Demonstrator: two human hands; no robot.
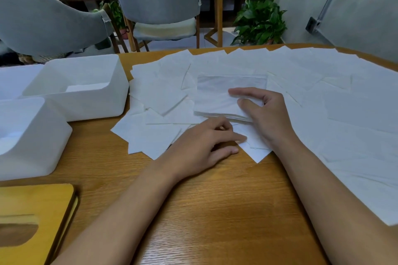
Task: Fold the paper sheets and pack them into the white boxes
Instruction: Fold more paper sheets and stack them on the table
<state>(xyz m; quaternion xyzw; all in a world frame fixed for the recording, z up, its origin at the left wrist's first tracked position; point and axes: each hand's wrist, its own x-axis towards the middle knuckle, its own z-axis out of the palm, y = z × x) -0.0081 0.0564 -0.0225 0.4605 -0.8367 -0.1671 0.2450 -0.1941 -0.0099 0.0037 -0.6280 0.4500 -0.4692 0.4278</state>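
Many white paper sheets (301, 84) lie spread over the wooden table (215, 211). In the middle sits a folded stack of sheets (215, 101). My right hand (265, 114) pinches the stack's near right corner between thumb and fingers. My left hand (206, 144) rests just in front of the stack, fingers loosely curled on the sheets, holding nothing. Two open white boxes stand at the left: the far box (86, 101) has some white paper inside, the near box (32, 146) is partly out of view.
A wooden lid with an oval slot (32, 221) lies at the near left corner. Grey chairs (159, 0), a round wooden table and a green plant (260, 21) stand beyond the table's far edge. Bare wood shows near me.
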